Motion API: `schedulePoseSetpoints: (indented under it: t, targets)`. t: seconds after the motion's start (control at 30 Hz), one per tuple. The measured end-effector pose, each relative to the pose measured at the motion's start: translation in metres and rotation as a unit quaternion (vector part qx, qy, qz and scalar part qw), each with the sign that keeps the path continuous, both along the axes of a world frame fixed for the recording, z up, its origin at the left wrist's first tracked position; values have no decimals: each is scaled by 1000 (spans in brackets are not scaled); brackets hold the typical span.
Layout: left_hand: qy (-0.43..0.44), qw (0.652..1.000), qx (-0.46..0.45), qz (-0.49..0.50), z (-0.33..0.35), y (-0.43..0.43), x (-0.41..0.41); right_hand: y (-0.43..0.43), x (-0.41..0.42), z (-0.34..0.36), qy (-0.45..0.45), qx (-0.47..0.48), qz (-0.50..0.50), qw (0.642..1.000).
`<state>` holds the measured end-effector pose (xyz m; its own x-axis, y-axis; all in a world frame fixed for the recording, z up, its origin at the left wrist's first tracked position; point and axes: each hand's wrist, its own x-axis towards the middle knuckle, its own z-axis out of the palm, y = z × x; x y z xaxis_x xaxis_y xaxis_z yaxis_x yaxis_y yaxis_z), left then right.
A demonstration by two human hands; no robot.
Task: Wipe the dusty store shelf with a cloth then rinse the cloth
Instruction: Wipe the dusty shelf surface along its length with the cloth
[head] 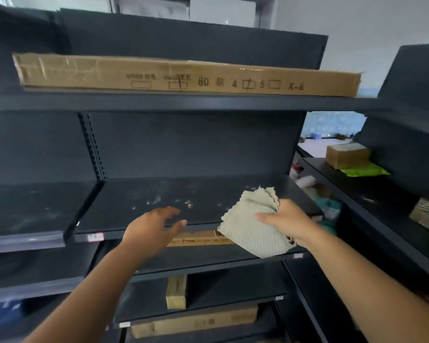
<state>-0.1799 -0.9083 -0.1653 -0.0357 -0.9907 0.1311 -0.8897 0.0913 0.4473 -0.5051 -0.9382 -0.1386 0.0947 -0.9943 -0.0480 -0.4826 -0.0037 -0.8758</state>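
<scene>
Beige cloth [254,225] is pinched folded in right hand [289,222] over dusty shelf [159,206] front edge. Left hand [151,229] is held splayed, grip empty. Long carton [183,75] is seen above.

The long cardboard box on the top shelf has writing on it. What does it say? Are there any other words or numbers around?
Long cardboard box: "80", one blurred character, "4", "5", "X-6" (last part uncertain).
Same box, two small printed groups left of "80": too blurred to read.
Price tag on the dusty shelf edge: unreadable.
Lower boxes: faint print, unreadable.
</scene>
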Motion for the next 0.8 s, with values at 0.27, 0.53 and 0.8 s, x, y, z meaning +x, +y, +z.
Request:
schedulePoseSetpoints:
  t: [0.27, 0.53, 0.8]
  targets:
    - [14, 997, 73, -5, -31, -109, 54, -101, 10, -32, -162, 1, -227, 960]
    - [14, 994, 112, 3, -52, -164, 57, -152, -71, -36, -160, -184, -417, 876]
    - [-44, 980, 177, 81, -70, -156, 64, -206, -99, -136, 246, -33, -201, 948]
